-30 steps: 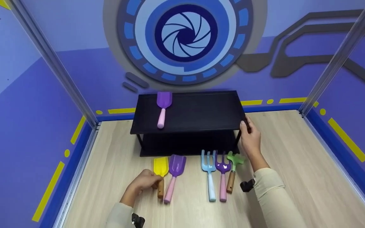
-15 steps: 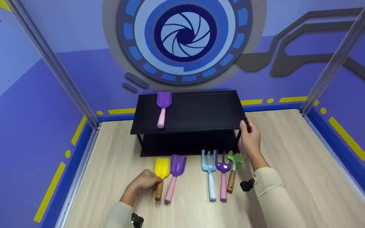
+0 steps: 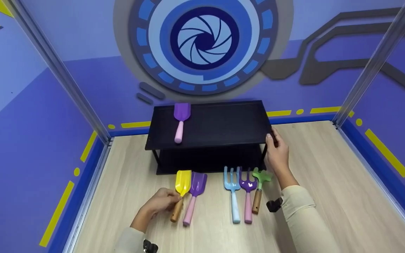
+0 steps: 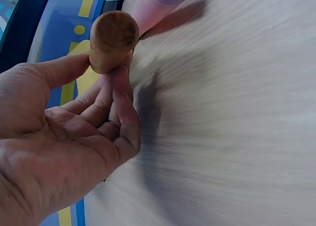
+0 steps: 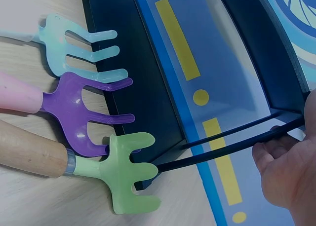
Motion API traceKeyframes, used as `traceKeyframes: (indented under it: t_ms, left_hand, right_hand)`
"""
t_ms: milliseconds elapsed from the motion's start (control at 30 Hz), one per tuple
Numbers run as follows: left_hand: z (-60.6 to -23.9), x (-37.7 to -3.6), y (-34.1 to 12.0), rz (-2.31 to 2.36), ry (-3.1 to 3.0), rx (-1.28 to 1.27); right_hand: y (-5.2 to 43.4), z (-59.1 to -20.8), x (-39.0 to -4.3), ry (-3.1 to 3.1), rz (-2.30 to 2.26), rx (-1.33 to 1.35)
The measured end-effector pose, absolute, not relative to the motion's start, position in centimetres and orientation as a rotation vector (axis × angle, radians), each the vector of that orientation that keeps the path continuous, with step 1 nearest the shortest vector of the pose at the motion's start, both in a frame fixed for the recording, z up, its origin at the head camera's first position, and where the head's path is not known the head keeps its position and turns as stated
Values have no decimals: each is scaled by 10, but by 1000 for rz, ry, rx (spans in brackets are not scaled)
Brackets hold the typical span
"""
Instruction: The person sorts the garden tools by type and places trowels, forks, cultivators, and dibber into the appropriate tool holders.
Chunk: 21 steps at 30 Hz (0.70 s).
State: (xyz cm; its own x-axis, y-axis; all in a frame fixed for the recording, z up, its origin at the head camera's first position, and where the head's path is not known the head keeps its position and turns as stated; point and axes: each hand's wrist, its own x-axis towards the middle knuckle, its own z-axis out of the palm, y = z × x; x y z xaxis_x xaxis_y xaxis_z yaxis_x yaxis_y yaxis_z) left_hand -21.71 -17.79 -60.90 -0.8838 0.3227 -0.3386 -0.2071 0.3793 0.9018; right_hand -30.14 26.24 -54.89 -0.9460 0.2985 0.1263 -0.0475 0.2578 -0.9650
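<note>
At the near edge of the pale wooden tabletop (image 3: 329,175), the left hand (image 3: 160,203) pinches the wooden handle of the yellow plastic toy shovel (image 3: 180,189), thumb and fingertips clasping its butt end; blade points to 12 o'clock, toward the black two-tier shelf (image 3: 223,123); the purple pink-handled shovel (image 3: 193,196) lies just beside at 3 o'clock; open board at 9; the right hand (image 3: 277,151) grips the shelf's right corner.
</note>
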Motion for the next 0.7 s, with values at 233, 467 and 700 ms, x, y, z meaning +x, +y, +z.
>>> traceKeyframes:
  t_ms: [233, 467, 700]
  left_hand:
    - [-598, -215, -169, 1575, 2138, 184]
    - [-586, -216, -155, 1597, 2090, 228]
    - [-565, -216, -139, 1605, 2059, 291]
  right_hand:
    - [263, -549, -300, -2259, 1738, -222]
    - [264, -548, -299, -2246, 1756, -203]
    - [263, -550, -300, -2240, 1740, -202]
